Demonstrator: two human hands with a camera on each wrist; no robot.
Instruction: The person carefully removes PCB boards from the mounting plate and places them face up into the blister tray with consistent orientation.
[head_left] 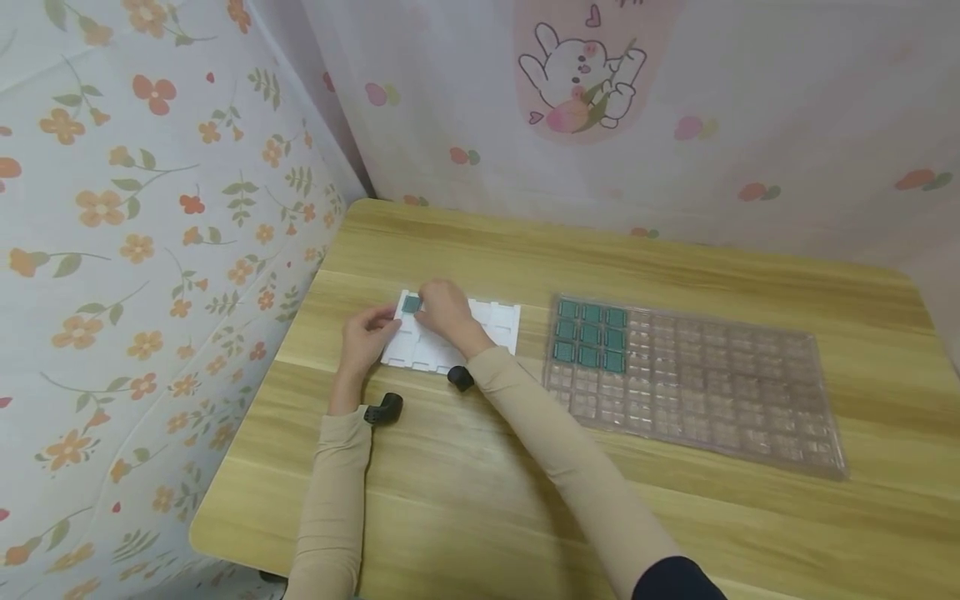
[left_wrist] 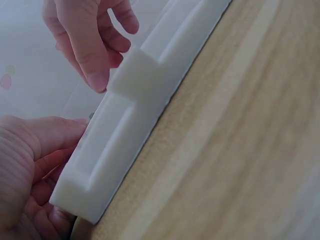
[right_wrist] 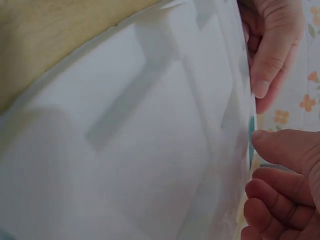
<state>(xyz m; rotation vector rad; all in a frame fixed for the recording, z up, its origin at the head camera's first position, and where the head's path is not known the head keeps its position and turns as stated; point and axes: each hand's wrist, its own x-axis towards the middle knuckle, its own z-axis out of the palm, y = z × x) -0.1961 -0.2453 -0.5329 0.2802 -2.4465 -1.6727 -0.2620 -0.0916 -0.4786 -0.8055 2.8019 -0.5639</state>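
Note:
My left hand (head_left: 365, 335) grips the left edge of a white plastic tray (head_left: 411, 346) with shallow compartments. In the left wrist view its thumb lies along the tray's side wall, with the other fingers bent beneath. One green square piece (head_left: 412, 304) lies at the tray's far left corner. Over the far side of the tray is my right hand (head_left: 446, 312), its fingertips right at the piece. The right wrist view shows that thumb reaching the edge of the green piece (right_wrist: 251, 137), the other fingers loosely bent and apart from it.
Right of the white tray lies a large clear plastic tray (head_left: 720, 392) with many pockets; several green pieces (head_left: 591, 336) fill its far left part. Both trays lie on a wood-grain table (head_left: 457, 500). Patterned curtains (head_left: 450, 108) hang behind and at the left.

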